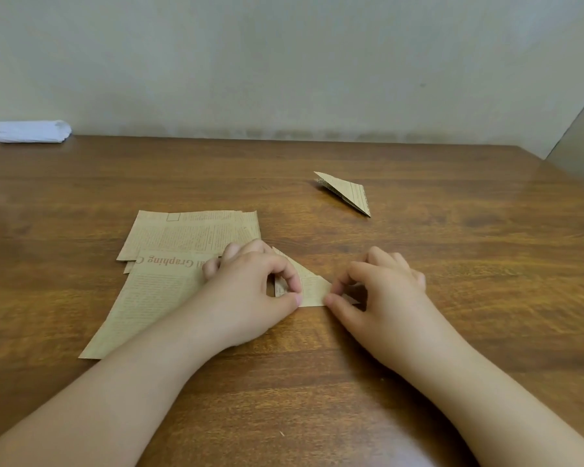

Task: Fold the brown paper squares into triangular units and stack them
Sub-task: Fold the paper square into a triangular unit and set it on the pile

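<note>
A small brown paper piece [312, 288], folded into a triangle shape, lies on the wooden table [317, 382] between my hands. My left hand [250, 294] pinches its left part with thumb and index finger curled. On the right corner, my right hand [381, 291] pinches the same piece with thumb and fingertip. To the left, a loose pile of flat brown printed paper squares [182, 237] lies partly under my left forearm. One finished folded triangular unit [348, 192] sits alone farther back on the right.
A white folded cloth or paper bundle [31, 131] lies at the table's far left corner against the wall. The table's right edge [533, 153] runs back toward a grey panel.
</note>
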The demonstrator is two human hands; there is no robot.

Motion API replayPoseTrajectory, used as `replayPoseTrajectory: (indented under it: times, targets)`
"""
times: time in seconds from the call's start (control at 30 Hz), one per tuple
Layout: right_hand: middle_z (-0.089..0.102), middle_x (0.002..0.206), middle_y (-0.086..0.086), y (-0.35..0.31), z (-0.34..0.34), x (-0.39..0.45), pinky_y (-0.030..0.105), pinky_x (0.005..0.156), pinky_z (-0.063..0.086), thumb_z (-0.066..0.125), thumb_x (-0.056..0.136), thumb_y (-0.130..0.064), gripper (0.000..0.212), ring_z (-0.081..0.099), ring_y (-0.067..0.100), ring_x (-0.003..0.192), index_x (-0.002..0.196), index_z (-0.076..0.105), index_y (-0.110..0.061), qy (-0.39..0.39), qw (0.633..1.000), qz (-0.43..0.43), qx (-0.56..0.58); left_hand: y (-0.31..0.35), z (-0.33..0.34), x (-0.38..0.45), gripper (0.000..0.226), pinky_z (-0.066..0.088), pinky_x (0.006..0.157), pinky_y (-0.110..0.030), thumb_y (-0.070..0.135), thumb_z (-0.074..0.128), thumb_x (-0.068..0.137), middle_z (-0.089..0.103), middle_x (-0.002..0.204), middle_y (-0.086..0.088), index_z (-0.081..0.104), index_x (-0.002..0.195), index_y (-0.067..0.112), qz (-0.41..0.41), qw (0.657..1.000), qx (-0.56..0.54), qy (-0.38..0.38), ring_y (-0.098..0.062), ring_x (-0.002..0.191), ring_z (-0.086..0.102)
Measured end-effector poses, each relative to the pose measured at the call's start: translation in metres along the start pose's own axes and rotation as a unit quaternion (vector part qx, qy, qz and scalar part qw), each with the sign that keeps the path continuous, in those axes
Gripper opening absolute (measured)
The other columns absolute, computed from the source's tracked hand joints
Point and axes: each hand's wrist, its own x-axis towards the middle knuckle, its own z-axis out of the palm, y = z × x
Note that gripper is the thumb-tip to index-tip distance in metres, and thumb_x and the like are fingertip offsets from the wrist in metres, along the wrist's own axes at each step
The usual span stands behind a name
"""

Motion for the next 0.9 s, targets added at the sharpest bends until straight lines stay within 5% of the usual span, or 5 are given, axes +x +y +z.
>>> replayPoseTrajectory:
  times: [0.77, 0.9]
  targets:
    - [0.046, 0.087, -0.010, 0.010, -0.019, 0.002, 0.032, 0.083, 0.021, 0.066, 0.080, -0.038, 0.016, 0.038, 0.012, 0.099, 0.066, 0.066, -0.030, -0.053, 0.990, 0.124, 0.041, -0.006, -0.015, -0.002, 0.033, 0.029, 0.109, -0.041, 0.032, 0.071, 0.083, 0.050, 0.108, 0.024, 0.063, 0.076, 0.064, -0.024, 0.997, -0.057, -0.052, -0.012, 0.119, 0.040]
    - [0.047, 0.088, -0.011, 0.014, -0.022, 0.001, 0.032, 0.084, 0.023, 0.066, 0.081, -0.038, 0.016, 0.038, 0.012, 0.098, 0.067, 0.065, -0.030, -0.055, 0.988, 0.143, 0.030, -0.007, -0.013, -0.002, 0.022, 0.028, 0.109, -0.041, 0.030, 0.071, 0.083, 0.051, 0.107, 0.024, 0.068, 0.078, 0.051, -0.024, 0.997, -0.053, -0.044, -0.010, 0.118, 0.040]
